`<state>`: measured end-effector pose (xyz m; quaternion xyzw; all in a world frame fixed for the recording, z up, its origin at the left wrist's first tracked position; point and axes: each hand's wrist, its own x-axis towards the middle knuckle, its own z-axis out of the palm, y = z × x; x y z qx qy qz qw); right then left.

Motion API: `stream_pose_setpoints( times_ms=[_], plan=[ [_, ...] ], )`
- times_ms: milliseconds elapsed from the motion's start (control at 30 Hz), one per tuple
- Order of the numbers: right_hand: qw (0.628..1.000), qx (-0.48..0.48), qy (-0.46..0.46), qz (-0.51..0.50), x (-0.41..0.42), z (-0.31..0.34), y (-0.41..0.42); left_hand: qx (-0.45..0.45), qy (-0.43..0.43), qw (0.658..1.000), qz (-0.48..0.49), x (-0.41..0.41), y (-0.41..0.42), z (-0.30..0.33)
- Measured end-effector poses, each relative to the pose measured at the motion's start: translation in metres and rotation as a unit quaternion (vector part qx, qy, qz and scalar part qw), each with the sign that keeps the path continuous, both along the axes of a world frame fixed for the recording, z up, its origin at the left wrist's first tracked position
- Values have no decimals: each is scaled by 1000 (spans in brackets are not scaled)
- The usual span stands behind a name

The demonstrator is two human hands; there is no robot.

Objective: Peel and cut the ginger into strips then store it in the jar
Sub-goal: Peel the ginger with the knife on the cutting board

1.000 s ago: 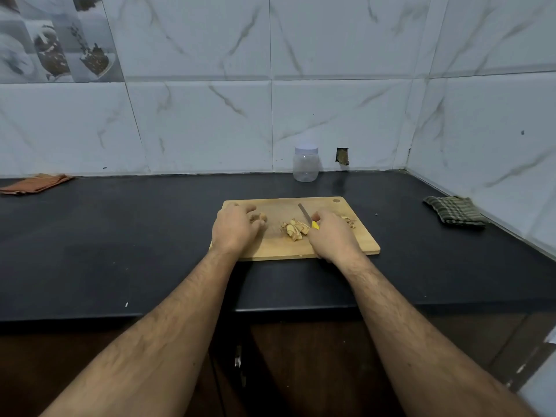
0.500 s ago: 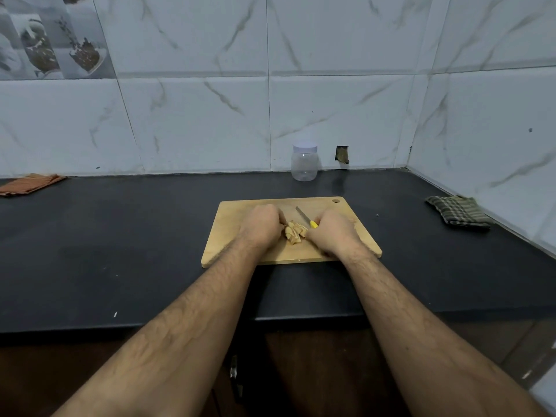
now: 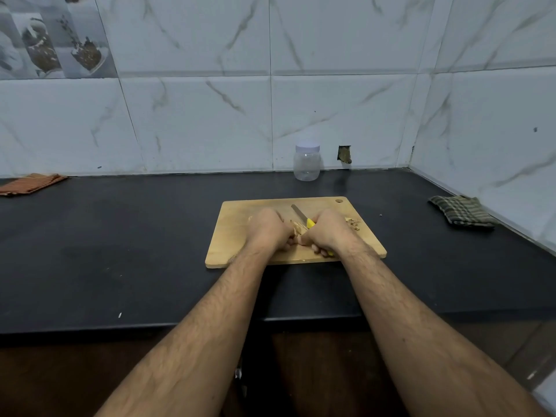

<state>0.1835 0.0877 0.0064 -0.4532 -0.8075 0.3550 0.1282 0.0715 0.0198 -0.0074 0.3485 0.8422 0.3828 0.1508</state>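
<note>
There was one cutting board (image 3: 240,233) on the counter — on it two hands, left (image 3: 268,228) and right (image 3: 330,228), and one knife (image 3: 301,216). Behind the board stood one jar (image 3: 307,162); two cloths lay apart from it — one orange (image 3: 30,183), one checked (image 3: 461,210).

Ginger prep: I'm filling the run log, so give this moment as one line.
phase: cutting | right hand: grips knife | left hand: holds ginger | cutting board: under both | jar: lidded, empty

Dim, cool light; soft focus; wide-angle bending at edges.
</note>
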Motion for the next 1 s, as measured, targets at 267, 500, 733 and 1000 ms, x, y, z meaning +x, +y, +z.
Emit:
stream_pose_setpoints(
  times_ms=[267, 500, 733, 1000],
  plan=[
    [998, -31, 27, -40, -36, -2, 6, 50, 12, 996, 75, -21, 11, -1],
    [998, 44, 30, -43, -37, -3, 9, 70, -19, 994, 77, -26, 8, 3],
    [995, 98, 27, -2, 22, 11, -18, 2, -66, 998, -4, 5, -4, 4],
    [999, 20, -13, 48, 59, 13, -52, -54, 86, 995, -1, 19, -14, 5]
  ],
)
